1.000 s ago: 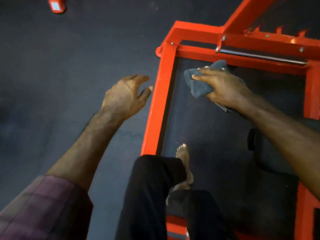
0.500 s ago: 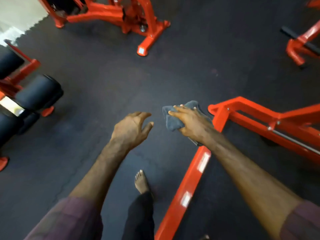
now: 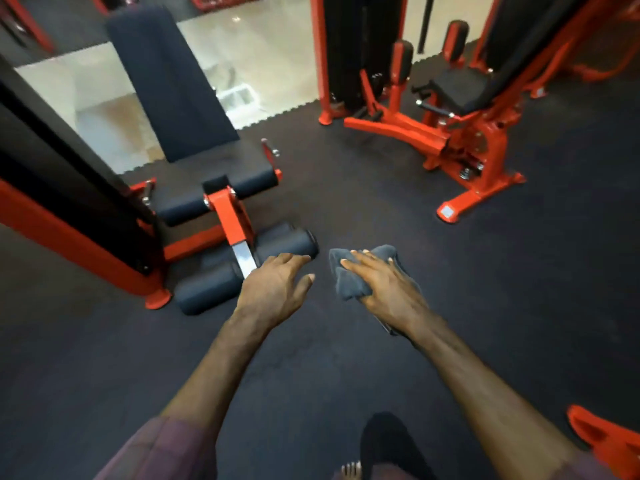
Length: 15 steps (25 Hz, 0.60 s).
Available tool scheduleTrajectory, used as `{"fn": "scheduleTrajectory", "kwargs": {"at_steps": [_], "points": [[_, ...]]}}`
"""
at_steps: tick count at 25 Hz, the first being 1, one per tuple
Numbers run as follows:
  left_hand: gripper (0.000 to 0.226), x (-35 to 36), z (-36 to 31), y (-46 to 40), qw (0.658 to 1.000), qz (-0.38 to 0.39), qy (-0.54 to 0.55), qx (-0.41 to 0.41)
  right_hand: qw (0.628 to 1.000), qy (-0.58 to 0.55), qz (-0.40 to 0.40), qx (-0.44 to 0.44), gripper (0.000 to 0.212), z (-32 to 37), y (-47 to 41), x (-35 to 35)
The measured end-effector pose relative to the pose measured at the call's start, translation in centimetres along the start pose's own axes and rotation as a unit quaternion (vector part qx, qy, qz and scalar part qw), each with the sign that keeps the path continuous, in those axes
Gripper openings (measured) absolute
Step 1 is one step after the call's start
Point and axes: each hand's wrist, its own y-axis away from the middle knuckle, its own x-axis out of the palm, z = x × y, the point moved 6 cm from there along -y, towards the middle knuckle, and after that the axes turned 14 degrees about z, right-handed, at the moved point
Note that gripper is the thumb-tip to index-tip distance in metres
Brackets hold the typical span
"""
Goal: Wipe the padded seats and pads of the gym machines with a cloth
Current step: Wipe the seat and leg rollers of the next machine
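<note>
My right hand [image 3: 384,289] holds a dark grey cloth [image 3: 349,275] out in front of me, above the black rubber floor, fingers laid over it and thumb under. My left hand [image 3: 273,289] hovers beside it with relaxed fingers and holds nothing. Just ahead and to the left stands a red machine with a black padded seat [image 3: 214,181], an upright black back pad [image 3: 169,81] and two black roller pads [image 3: 291,242] [image 3: 207,291] low near the floor. Neither hand touches a pad.
A second red machine with a black seat [image 3: 453,86] and roller pads stands at the back right. A red frame foot [image 3: 609,441] sits at the lower right corner. A black and red upright [image 3: 62,188] slants along the left. My bare foot [image 3: 351,471] shows at the bottom edge.
The view swung from the red frame at my feet up to the seated machine ahead. Both hands stayed out in front, the right one still holding the cloth.
</note>
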Motion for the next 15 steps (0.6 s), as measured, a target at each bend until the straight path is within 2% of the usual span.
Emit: {"fn": "scheduleTrajectory", "kwargs": {"at_steps": [6, 10, 13, 15], "points": [[0.047, -5.2, 9.8, -8.3, 0.991, -0.080, 0.059, -0.094, 0.995, 0.045, 0.041, -0.085, 0.071, 2.3, -16.7, -6.1], [0.046, -3.9, 16.5, -13.8, 0.973, -0.055, 0.107, -0.198, 0.990, 0.027, 0.064, -0.127, 0.066, 0.8, -27.4, -8.1], [0.061, -3.3, 19.8, -16.4, 0.951, -0.031, 0.165, -0.260, 0.981, 0.031, 0.139, -0.129, 0.070, -0.9, -33.8, -9.7], [0.061, -4.1, 21.9, -18.8, 0.936, -0.059, 0.188, -0.291, 0.971, 0.049, 0.163, -0.166, 0.069, -1.7, -39.0, -11.2]]}}
